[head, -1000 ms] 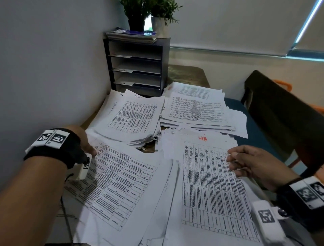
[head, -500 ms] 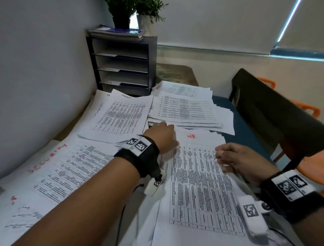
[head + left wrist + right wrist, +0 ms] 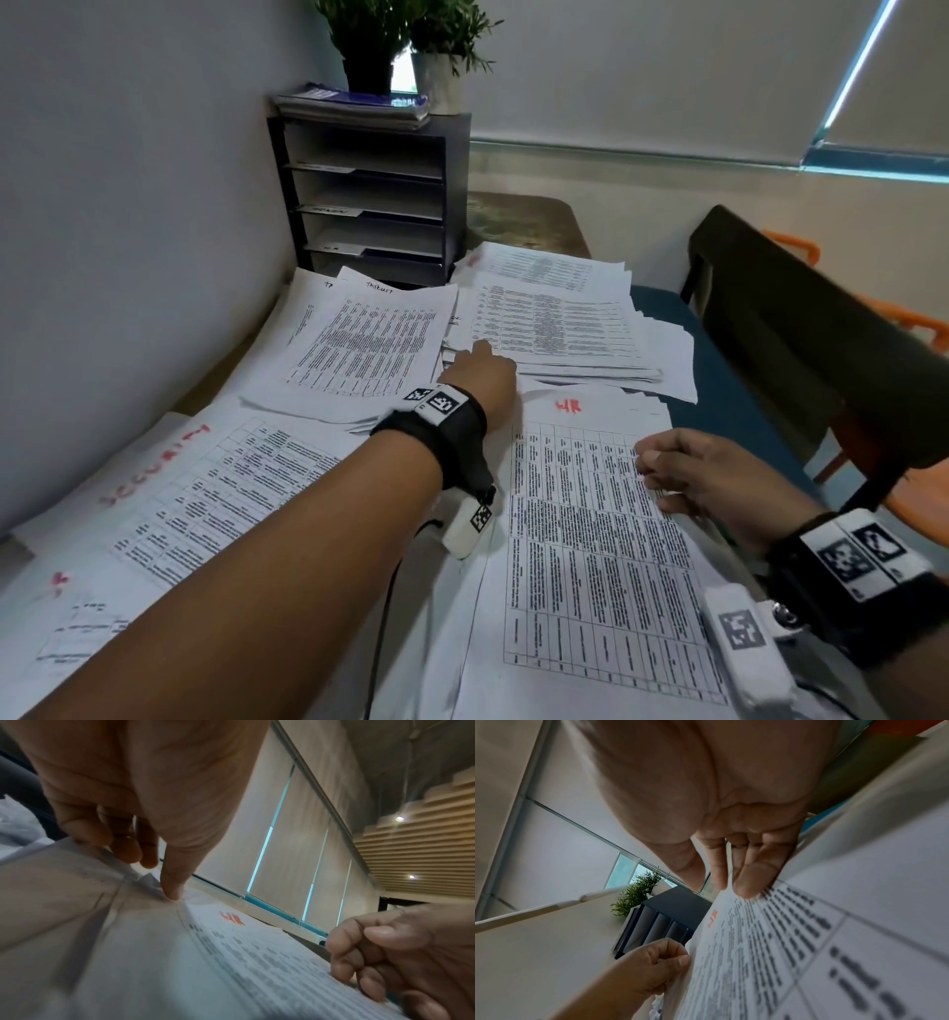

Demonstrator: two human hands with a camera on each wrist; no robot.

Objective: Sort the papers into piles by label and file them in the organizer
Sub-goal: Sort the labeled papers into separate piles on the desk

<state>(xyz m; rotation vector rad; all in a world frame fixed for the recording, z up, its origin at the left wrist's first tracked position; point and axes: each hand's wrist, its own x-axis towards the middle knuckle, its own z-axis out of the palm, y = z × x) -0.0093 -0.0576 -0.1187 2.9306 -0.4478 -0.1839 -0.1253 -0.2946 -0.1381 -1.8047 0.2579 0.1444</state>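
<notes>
The HR pile (image 3: 590, 514) lies right in front of you on the worktop (image 3: 524, 221), just beside other piles. Your left hand (image 3: 480, 372) pinches its far left corner. Your right hand (image 3: 714, 478) rests on its right edge with bent fingers, gripping nothing. Lift too fast and loose sheets may slide into the security pile (image 3: 169, 514). The organizer (image 3: 457, 195) is well apart.

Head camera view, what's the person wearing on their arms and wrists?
Both forearms are bare, no sleeves. Each wrist has a black band: left wristband, right wristband, each topped with white tags printed with black square codes. A white camera block with a dark cable hangs under each.
</notes>
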